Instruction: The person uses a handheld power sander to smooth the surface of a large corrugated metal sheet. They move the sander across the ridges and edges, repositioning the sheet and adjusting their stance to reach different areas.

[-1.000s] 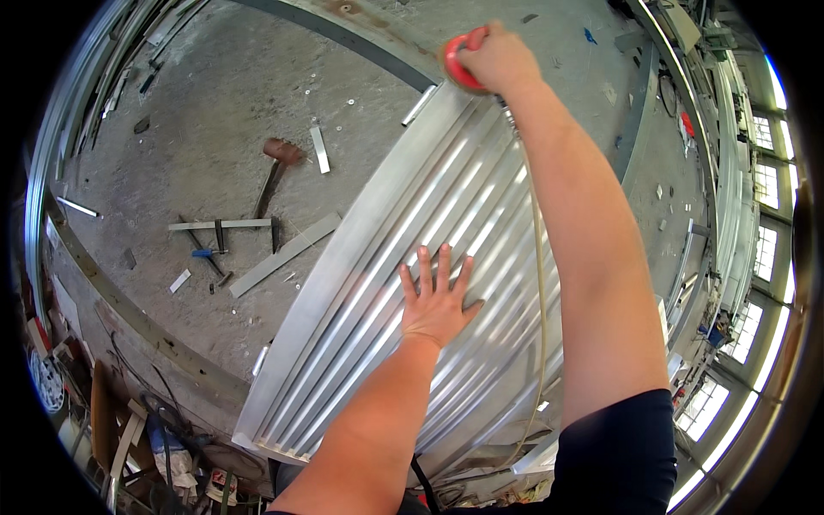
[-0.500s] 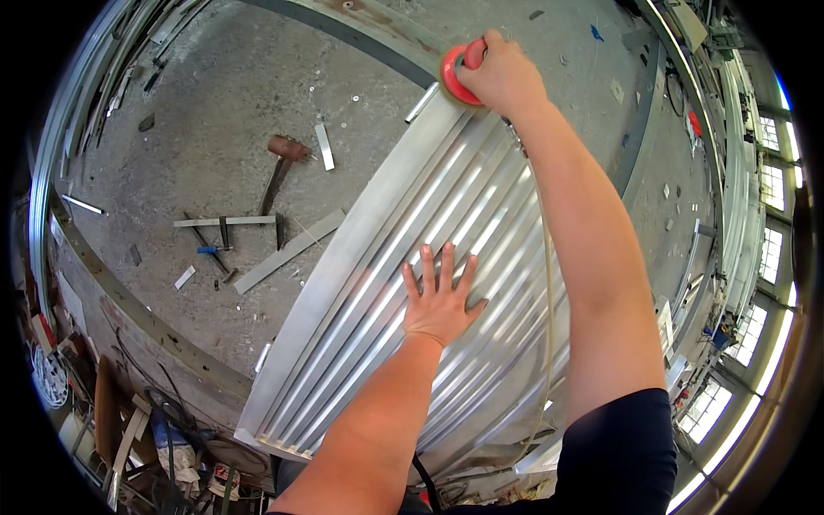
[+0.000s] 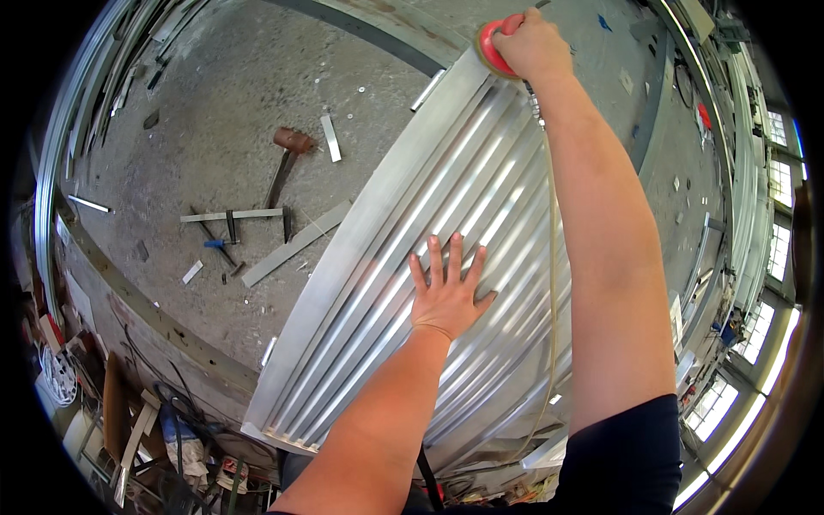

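Observation:
A long ribbed aluminium panel (image 3: 339,257) with a flat border slants across the middle of the view. Flat on its ribs lies my left hand (image 3: 448,296), fingers spread, holding nothing. At the panel's far end my right hand (image 3: 542,53) grips a red round air sander (image 3: 487,43), whose disc rests at the end of the border. My right arm is stretched out nearly full length. From the sander a thin air hose (image 3: 552,223) runs back over the panel beside my right forearm. The disc's underside is hidden.
On the concrete floor to the left lie a rusty hammer (image 3: 294,140), a bar clamp (image 3: 232,215) and a flat metal strip (image 3: 296,245). A curved steel beam (image 3: 154,300) borders that area. Cables (image 3: 176,403) and scraps crowd the lower left; metal profiles (image 3: 730,172) stand along the right.
My right hand has moved the sander farther away and to the right, over the panel's far end. My left hand stays spread on the ribs. The whole view has shifted slightly.

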Available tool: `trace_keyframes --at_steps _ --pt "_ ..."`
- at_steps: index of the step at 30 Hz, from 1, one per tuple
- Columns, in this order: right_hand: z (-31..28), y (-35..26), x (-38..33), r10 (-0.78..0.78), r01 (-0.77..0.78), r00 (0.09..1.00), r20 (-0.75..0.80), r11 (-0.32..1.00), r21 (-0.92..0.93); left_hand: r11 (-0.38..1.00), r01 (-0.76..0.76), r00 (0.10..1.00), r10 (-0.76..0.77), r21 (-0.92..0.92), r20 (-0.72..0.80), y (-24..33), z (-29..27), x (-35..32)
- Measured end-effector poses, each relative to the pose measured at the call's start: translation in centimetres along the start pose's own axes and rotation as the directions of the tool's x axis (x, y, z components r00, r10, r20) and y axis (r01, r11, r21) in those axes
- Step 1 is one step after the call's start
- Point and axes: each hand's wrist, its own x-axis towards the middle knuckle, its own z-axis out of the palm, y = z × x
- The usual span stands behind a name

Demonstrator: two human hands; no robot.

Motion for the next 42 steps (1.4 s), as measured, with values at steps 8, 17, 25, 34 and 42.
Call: trace_keyframes --at_steps 8,17,25,34,42 --pt "-0.1 0.6 -0.4 -0.005 0.003 0.999 0.040 1.000 0.030 1.000 0.012 1.000 -0.012 0.002 0.008 0.1 -0.2 0.0" --pt "-0.2 2.9 0.8 0.010 -0.019 0.996 0.090 0.995 0.095 1.000 0.001 1.000 -0.001 0.026 0.006 0.6 -0.3 0.1" --pt "0.2 2.8 -5.6 -0.144 0.142 0.985 0.098 0.989 0.027 0.999 0.036 0.999 -0.035 0.027 -0.031 -0.3 0.2 -0.1" --pt "-0.6 -0.9 0.3 -0.118 0.113 0.987 0.110 0.992 0.054 1.000 0.017 1.000 -0.017 0.018 -0.007 0.2 0.0 0.0" --pt "-0.1 1.9 -1.1 -0.130 0.124 0.977 0.167 0.991 0.044 1.000 0.011 0.999 -0.010 0.022 -0.033 -0.2 0.7 -0.1"
